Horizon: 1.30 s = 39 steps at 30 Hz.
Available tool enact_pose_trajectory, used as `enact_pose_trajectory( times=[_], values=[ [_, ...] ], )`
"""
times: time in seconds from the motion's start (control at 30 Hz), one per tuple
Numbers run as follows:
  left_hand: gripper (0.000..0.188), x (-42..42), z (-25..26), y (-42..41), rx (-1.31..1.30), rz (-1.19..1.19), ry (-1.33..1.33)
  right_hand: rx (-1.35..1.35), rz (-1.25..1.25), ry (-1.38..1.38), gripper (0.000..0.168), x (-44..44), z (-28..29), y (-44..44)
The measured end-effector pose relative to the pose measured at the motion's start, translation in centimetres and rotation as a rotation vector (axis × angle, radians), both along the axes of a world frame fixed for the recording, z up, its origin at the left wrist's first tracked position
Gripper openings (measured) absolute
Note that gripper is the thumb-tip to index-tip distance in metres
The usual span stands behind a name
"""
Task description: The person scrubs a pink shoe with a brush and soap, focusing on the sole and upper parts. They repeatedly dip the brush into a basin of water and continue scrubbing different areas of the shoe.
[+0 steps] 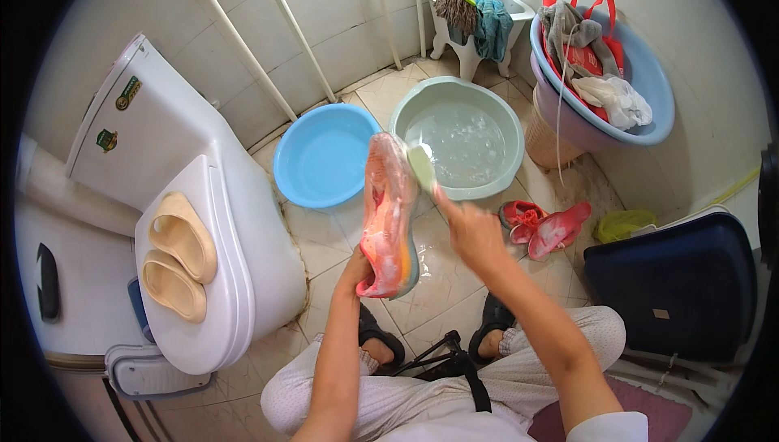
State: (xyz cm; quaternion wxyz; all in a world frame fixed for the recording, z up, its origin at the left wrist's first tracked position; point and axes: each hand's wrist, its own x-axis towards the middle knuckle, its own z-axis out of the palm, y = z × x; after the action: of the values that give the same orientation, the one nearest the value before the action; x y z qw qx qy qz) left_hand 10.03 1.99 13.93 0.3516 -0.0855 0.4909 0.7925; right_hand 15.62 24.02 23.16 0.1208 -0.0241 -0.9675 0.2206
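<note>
A pink and orange sneaker (389, 217), streaked with white suds, is held up in front of me with its toe pointing away. My left hand (363, 268) grips it at the heel end, partly hidden behind the shoe. A pale green brush (421, 168) touches the side of the shoe near the toe. Its handle is in my right hand (478, 232), which looks blurred. Beyond the shoe sits a grey-green basin (517, 137) of cloudy water with some foam. To its left is a blue basin (292, 180); whether it holds water I cannot tell.
Beige clogs (182, 241) rest on the closed toilet lid (201, 338) at left. Red shoe parts (548, 226) lie on the wet tiles at right, near a dark blue bin (669, 290). Stacked tubs (660, 101) with bags and cloth stand behind. Mops (478, 10) lean in a white mop sink (520, 13).
</note>
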Motion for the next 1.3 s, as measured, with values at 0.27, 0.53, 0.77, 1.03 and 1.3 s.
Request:
enact_pose_trajectory(
  times=[0.27, 0.53, 0.77, 1.03, 1.3],
  values=[
    [0.046, -0.2, 1.0, 0.6, -0.008, -0.026, -0.029, 0.0, -0.015, 0.11, 0.055, -3.5, 0.8, 0.4],
    [0.044, -0.3, -0.6, -0.5, -0.021, -0.014, -0.016, 0.069, 0.013, 0.127, 0.055, -2.3, 0.1, -0.9],
    [0.039, -1.1, -0.2, -1.0, -0.139, 0.009, 0.133, 0.245, 0.108, -0.097, 0.057, -0.1, -1.2, -2.5],
    [0.038, -0.2, -1.1, 0.8, -0.281, 0.029, 0.206, 0.271, 0.047, -0.05, 0.06, -3.8, -2.0, -0.9],
    [0.038, 1.3, -1.1, 2.4, -0.481, -0.026, 0.312, 0.17, -0.003, 0.009, 0.062, -4.4, -2.6, -0.9]
  ],
)
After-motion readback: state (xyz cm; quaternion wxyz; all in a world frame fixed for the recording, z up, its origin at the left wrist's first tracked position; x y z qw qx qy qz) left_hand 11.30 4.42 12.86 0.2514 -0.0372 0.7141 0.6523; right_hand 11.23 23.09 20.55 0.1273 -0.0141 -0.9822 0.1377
